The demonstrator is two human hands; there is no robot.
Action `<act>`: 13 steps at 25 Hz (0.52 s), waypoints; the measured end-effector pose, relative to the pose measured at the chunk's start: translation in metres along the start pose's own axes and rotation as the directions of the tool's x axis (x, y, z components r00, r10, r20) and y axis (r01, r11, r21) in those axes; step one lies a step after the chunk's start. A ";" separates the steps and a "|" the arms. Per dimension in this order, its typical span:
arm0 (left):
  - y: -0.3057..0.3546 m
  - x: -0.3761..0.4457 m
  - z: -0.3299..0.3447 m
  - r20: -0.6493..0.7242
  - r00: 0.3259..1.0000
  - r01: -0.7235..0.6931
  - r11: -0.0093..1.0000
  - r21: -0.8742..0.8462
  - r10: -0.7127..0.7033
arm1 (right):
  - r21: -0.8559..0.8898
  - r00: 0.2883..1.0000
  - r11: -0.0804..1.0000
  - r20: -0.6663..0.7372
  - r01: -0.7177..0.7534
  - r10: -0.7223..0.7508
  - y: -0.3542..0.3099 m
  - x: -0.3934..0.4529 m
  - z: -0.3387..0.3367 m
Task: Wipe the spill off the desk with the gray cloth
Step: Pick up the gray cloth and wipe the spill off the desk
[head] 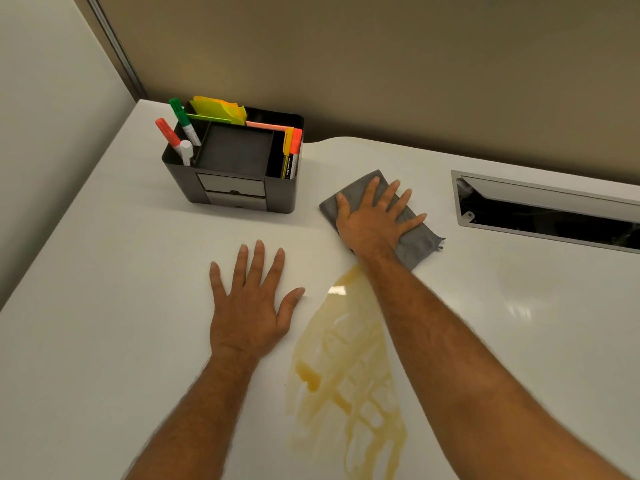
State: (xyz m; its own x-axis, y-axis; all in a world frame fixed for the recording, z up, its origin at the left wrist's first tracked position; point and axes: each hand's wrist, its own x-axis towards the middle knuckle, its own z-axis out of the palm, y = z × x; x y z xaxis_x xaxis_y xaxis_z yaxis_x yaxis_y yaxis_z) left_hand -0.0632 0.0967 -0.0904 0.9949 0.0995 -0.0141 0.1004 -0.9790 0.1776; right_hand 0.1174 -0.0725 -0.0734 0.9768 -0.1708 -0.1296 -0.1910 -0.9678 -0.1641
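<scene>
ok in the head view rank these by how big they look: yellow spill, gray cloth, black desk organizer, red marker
1. black plastic desk organizer and streaky yellow spill: too close to rank, and the spill lies nearer the camera and runs out of frame
2. gray cloth, partly hidden under the right hand
3. red marker

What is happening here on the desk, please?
A person is cleaning a yellowish spill on a white desk. The right hand presses flat on a gray cloth at the far end of the spill. The left hand rests flat on the desk beside the spill, holding nothing. Most of the liquid is not yet wiped and looks streaked. A black organizer with markers stands farther back, clear of the spill.
</scene>
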 end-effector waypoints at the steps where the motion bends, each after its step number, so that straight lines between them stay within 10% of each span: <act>1: 0.000 0.001 0.000 -0.003 1.000 0.002 1.000 -0.001 -0.002 | -0.012 1.000 1.000 -0.010 0.009 -0.010 0.000 0.001 0.002; 13: -0.001 0.002 0.001 0.008 1.000 -0.001 1.000 0.006 0.001 | -0.168 0.901 0.885 0.049 0.434 -0.432 0.018 -0.006 0.001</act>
State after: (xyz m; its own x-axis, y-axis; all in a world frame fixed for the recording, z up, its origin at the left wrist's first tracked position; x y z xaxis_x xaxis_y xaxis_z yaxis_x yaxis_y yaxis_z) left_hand -0.0615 0.0979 -0.0920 0.9951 0.0968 -0.0218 0.0991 -0.9801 0.1717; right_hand 0.1085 -0.0884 -0.0769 0.9574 0.2733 -0.0933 0.2709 -0.9619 -0.0373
